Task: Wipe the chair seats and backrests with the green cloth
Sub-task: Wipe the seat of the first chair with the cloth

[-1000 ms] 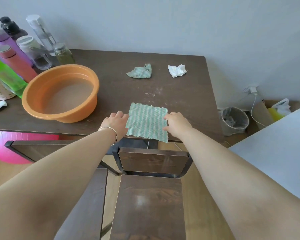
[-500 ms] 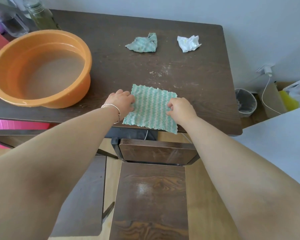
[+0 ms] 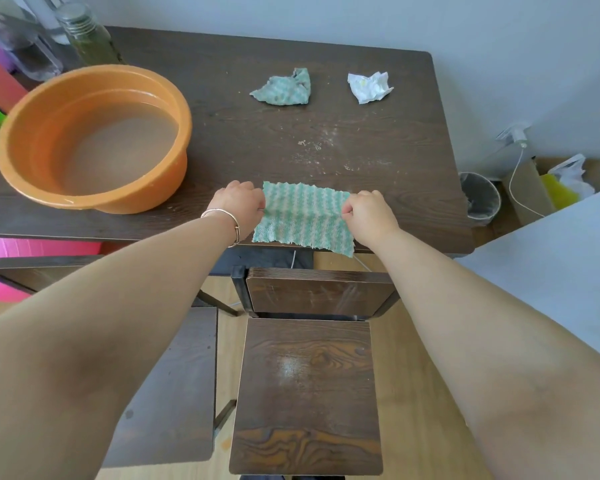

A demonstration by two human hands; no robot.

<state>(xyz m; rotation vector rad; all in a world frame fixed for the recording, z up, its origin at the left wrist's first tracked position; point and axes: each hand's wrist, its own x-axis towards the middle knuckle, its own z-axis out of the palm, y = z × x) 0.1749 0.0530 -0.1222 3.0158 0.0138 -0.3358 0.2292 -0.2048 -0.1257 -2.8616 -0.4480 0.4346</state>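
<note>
Prep step, wiping not started. Left hand (image 3: 239,205) and right hand (image 3: 367,212) each pinch a side of the green cloth (image 3: 302,216) at frame centre, on the near edge of the table (image 3: 378,161), its near hem overhanging. Next: carry it down to the chair seat (image 3: 307,396), dusty patch mid-seat, then the backrest (image 3: 321,292).

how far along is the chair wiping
Nothing looks wiped: the chair seat shows a pale dusty patch and its backrest has streaks. In hand: the left hand and right hand pinch the green cloth at the table edge. Left: both surfaces, plus the second chair alongside.
</note>
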